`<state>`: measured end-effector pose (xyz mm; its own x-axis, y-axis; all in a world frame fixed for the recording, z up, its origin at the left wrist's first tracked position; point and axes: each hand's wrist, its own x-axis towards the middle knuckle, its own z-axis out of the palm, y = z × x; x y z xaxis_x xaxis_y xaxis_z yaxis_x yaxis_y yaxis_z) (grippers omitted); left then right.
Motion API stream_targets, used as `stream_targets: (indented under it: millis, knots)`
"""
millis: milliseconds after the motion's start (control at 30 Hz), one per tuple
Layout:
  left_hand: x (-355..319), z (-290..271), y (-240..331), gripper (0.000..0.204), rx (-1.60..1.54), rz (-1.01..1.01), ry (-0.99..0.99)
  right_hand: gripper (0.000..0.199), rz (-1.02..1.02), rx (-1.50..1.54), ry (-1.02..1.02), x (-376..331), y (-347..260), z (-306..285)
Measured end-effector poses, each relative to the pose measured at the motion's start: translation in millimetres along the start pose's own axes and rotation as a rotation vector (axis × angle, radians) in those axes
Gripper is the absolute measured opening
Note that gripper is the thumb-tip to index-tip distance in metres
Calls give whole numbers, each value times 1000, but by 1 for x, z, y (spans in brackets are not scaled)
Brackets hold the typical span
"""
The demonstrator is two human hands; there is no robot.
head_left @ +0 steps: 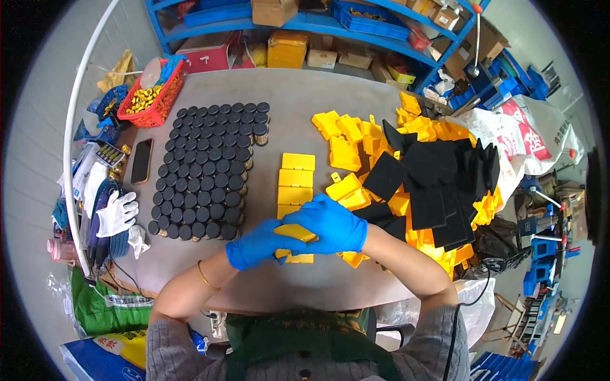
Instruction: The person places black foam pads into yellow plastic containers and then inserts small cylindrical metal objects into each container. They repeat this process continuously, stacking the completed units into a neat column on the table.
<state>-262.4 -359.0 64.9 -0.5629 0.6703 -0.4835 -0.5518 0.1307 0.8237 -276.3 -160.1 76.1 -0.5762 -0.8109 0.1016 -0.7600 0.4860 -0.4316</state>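
Both my hands wear blue gloves and meet at the near middle of the table. Between them is a small yellow plastic case [295, 232], gripped from the left by my left hand [262, 245] and covered from the right and above by my right hand [335, 226]. The fingers hide much of this case. A column of similar yellow cases [296, 178] runs away from me just beyond and beneath my hands. To the right spreads a heap of loose yellow plastic pieces [344, 154], partly under black flat sheets [427, 206].
Left of the column stand rows of small black-capped jars [210, 168]. A phone [142, 161], a white glove [117, 214] and a red basket of small yellow parts [152, 95] lie along the left side. Blue shelving [305, 23] rises behind the table; white sacks [530, 136] stand at right.
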Motion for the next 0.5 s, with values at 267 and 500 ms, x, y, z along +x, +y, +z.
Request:
stream_targets:
  millis: [267, 500]
  knots:
    - [19, -32, 24, 35, 50, 33, -15, 49, -85, -6, 122, 30, 24, -21]
    - [49, -72, 53, 57, 451, 405, 205, 51, -3, 104, 279, 58, 86, -5]
